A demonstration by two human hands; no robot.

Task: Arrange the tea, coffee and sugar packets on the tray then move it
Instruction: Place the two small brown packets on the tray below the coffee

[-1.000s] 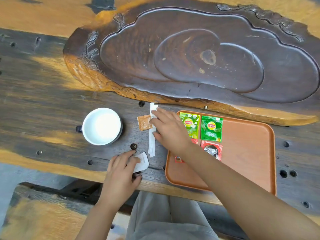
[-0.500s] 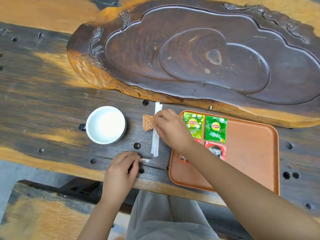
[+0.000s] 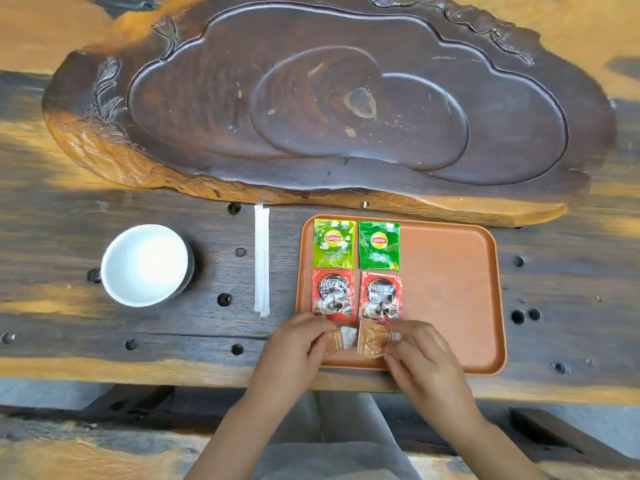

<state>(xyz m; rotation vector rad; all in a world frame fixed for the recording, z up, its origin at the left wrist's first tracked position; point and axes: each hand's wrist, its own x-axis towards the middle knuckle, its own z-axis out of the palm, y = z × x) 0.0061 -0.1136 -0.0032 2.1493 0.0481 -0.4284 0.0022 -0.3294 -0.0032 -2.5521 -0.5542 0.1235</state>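
An orange-brown tray [image 3: 450,289] lies on the dark wooden table. At its left side sit two green Lipton tea packets [image 3: 334,243] [image 3: 379,245] with two red Nescafe coffee packets [image 3: 333,295] [image 3: 380,296] just below them. At the tray's near edge my left hand [image 3: 294,348] pinches a small brown sugar packet [image 3: 341,339]. Beside it my right hand [image 3: 420,355] pinches another brown sugar packet [image 3: 370,341]. Both sugar packets are partly hidden by my fingers.
Two white paper stick packets [image 3: 261,259] lie side by side left of the tray. A white cup [image 3: 147,265] stands further left. A large carved dark wooden tea board [image 3: 329,98] fills the far side. The table's near edge runs just below the tray.
Both hands have moved from the table left of the tray to the tray's near edge, each carrying a brown sugar packet. The view has shifted, so the tray sits more centrally.
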